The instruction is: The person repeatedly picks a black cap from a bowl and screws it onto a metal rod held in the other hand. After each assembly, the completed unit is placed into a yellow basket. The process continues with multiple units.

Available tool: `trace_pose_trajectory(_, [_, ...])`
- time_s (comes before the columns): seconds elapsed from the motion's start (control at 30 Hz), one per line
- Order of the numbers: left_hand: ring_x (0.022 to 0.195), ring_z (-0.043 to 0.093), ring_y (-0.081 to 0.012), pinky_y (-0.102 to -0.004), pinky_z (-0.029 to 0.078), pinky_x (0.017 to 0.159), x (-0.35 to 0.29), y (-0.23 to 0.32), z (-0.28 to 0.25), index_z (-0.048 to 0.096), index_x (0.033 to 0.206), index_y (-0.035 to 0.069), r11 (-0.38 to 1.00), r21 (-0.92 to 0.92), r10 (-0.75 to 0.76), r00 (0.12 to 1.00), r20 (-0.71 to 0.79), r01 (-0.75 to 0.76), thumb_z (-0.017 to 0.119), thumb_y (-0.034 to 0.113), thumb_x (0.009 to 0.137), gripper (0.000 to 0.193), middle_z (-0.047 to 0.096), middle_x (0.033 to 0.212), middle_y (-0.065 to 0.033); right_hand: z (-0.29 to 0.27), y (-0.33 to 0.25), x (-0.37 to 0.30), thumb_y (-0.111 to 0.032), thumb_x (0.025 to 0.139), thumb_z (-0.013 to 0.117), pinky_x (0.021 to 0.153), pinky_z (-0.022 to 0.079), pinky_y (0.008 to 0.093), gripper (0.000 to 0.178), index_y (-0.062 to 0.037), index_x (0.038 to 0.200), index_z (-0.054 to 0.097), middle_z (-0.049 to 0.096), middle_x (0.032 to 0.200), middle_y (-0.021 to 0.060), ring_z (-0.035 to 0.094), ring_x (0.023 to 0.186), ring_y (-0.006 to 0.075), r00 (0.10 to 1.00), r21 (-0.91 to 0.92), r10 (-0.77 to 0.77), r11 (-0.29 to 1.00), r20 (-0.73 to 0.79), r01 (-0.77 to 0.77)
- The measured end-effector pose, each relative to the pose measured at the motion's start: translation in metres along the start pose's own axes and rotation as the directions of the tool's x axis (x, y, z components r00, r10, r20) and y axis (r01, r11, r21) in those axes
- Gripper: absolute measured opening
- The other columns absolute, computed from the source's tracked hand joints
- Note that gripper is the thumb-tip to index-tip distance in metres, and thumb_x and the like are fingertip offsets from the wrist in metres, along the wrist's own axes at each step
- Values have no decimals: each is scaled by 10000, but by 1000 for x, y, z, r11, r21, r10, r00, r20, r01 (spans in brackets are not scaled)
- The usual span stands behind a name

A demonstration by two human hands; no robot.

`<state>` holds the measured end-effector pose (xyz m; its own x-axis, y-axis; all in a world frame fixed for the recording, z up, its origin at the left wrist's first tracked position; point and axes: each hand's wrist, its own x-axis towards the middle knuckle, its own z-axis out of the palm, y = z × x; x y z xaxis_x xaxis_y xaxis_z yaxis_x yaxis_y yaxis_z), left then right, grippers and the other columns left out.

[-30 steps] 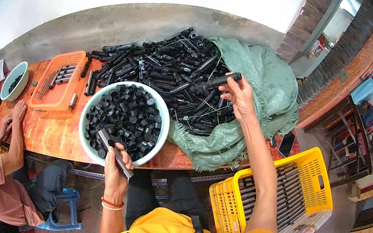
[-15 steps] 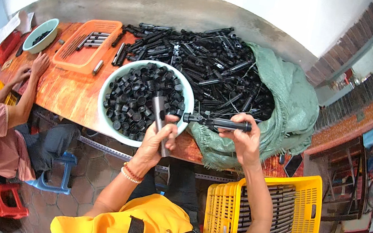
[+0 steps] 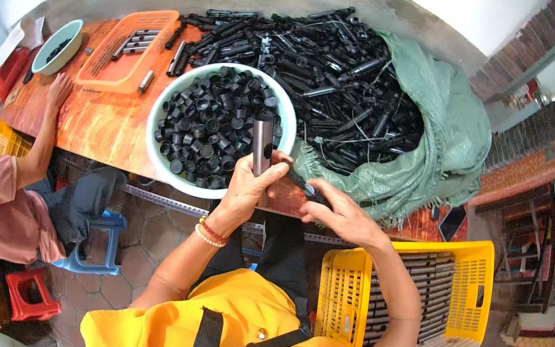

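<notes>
My left hand [image 3: 242, 190] is closed around a grey metal tube [image 3: 263, 141], which stands nearly upright with a dark hole in its side. Its upper end overlaps the rim side of a pale green basin [image 3: 153, 126] full of small black plastic caps [image 3: 201, 129]. Close to the left fingertips, my right hand [image 3: 346, 219] grips a slim black plastic part [image 3: 314, 193] between thumb and fingers. The right fingers cover much of that part, and whether its far end touches the left hand I cannot tell.
Behind the basin, black plastic parts [image 3: 346, 104] spill from a green woven sack [image 3: 446, 142]. A yellow crate [image 3: 471, 306] of tubes stands by my right arm. Left are an orange basket [image 3: 107, 77], a small bowl [image 3: 44, 64] and a seated co-worker [image 3: 0, 202].
The metal tube has turned more upright in my left hand. My right hand has lowered and come closer to the left, with the black part now pointing toward it. The view has shifted slightly.
</notes>
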<state>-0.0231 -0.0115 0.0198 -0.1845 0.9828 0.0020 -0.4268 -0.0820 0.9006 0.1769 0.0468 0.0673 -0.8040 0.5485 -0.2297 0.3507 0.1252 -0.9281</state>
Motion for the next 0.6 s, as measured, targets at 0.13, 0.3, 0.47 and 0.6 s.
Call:
trace_pose_trajectory(0.13, [510, 458, -29, -174, 363, 489, -2, 1, -3, 622, 985, 9, 998, 68, -8, 1000, 30, 6, 683, 188, 841, 238, 530, 634, 49, 9, -3, 4, -295, 911, 562, 681, 493, 287, 455, -23, 1250, 426, 587, 877, 71, 606, 720, 136, 994, 69, 108, 992, 33, -110])
trace_pose_trajectory(0.3, [520, 466, -18, -161, 371, 493, -4, 1, -7, 624, 993, 18, 996, 45, -82, 995, 58, 80, 681, 179, 844, 227, 548, 651, 46, 17, -1, 13, -314, 898, 581, 594, 493, 253, 448, -33, 1220, 449, 558, 821, 62, 568, 643, 91, 989, 112, 147, 982, 30, -150])
trace_pose_trajectory(0.47, [525, 478, -21, -167, 381, 493, 0, -7, -10, 622, 1011, 16, 996, -35, -74, 995, 67, 76, 679, 171, 847, 233, 557, 664, 42, 27, 10, 18, -273, 883, 584, 760, 471, 370, 355, 6, 1093, 526, 618, 891, 137, 594, 807, 214, 978, -102, -87, 992, -189, 68])
trace_pose_trajectory(0.6, [524, 474, -30, -175, 379, 495, 0, -9, -11, 615, 1045, 12, 989, -131, -58, 997, 41, 63, 659, 176, 863, 248, 550, 657, 37, 31, 11, 22, -306, 899, 542, 780, 458, 378, 365, 11, 1079, 534, 617, 859, 149, 600, 823, 238, 954, -157, -74, 987, -291, 29])
